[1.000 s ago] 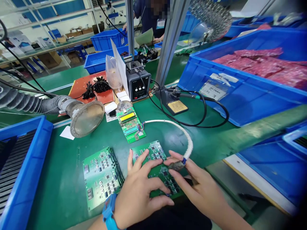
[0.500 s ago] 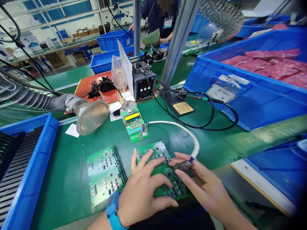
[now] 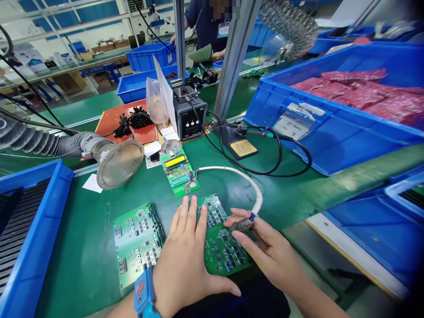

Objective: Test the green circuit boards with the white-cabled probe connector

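Note:
My left hand (image 3: 185, 256) lies flat with fingers stretched over the left side of a green circuit board (image 3: 220, 238), covering part of it. Between the thumb and fingers of my right hand (image 3: 265, 247) is a dark grey wrapped probe (image 3: 242, 225), held over the board's upper right part. Whether its tip touches the board is hidden. A white sleeved cable (image 3: 253, 181) runs from the probe to a small green board with a lit yellow display (image 3: 175, 162). To the left lies a stack of similar circuit boards (image 3: 135, 247), partly behind my left wrist.
A soldering station (image 3: 192, 117) and an iron stand with a sponge (image 3: 243, 148) stand behind, with a looped black cable. A fume hose nozzle (image 3: 121, 165) hangs at left. Blue bins stand left (image 3: 49, 238) and right (image 3: 288, 137). A person (image 3: 212, 31) stands beyond the bench.
My left hand's fingers have straightened and moved left across the board, where they were spread and curled before. My right hand keeps its hold on the probe. The whole view has shifted slightly.

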`<state>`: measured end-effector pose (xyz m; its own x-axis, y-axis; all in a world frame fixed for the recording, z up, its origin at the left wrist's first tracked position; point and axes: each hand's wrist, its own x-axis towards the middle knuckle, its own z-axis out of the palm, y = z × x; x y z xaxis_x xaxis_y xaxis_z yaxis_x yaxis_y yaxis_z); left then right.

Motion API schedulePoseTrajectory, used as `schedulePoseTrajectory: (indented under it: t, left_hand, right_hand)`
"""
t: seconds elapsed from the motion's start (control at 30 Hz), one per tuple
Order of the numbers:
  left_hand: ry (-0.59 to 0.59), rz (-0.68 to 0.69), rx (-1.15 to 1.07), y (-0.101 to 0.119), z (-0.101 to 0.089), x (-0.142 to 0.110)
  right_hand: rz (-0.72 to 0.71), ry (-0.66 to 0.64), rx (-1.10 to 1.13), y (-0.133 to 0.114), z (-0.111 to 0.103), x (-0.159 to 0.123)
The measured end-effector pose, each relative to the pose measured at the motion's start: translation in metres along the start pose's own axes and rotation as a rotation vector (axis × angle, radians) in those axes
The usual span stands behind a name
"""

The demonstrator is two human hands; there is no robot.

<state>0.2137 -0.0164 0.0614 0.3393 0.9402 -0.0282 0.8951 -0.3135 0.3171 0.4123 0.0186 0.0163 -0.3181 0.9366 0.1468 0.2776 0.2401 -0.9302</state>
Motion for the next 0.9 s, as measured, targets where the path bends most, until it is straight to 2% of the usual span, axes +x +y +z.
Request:
schedulePoseTrajectory:
  t: [0.9]
  left_hand:
    - [-0.248, -0.1, -0.015, 0.006, -0.018, 0.013]
  right_hand:
    - [-0.051, 0.007, -0.055, 0.004, -0.002, -0.003]
